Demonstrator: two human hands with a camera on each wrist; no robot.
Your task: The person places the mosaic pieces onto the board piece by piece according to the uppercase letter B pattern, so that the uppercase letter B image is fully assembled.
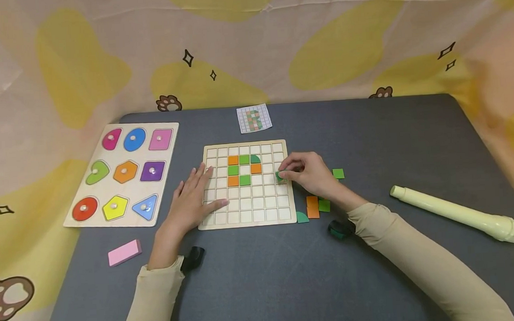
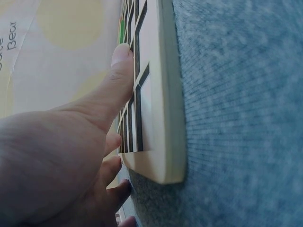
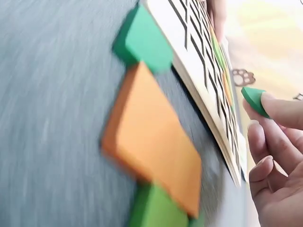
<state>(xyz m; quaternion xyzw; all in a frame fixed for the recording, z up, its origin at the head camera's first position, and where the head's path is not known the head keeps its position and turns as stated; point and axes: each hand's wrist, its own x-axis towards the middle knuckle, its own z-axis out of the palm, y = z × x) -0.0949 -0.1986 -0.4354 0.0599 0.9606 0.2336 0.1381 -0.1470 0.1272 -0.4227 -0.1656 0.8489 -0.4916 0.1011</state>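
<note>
A wooden grid board (image 1: 252, 219) lies on the dark table, with orange, light green and dark green tiles set in several of its cells. My left hand (image 1: 189, 200) rests on the board's left edge, fingers spread and thumb (image 2: 120, 71) lying over the grid. Above the board's right edge my right hand (image 1: 307, 173) pinches a dark green tile (image 3: 254, 98) between thumb and finger. Beside the board's lower right corner lie a dark green quarter-round tile (image 1: 302, 217), orange tiles (image 1: 313, 207) and a light green tile (image 1: 324, 205). Another light green tile (image 1: 338, 173) lies past the right hand.
A pattern card (image 1: 254, 118) lies behind the board. To the left is a shape puzzle board (image 1: 80, 218) with colourful knobbed pieces, and a pink block (image 1: 124, 253) in front of it. A pale yellow tube (image 1: 459, 213) lies at the right.
</note>
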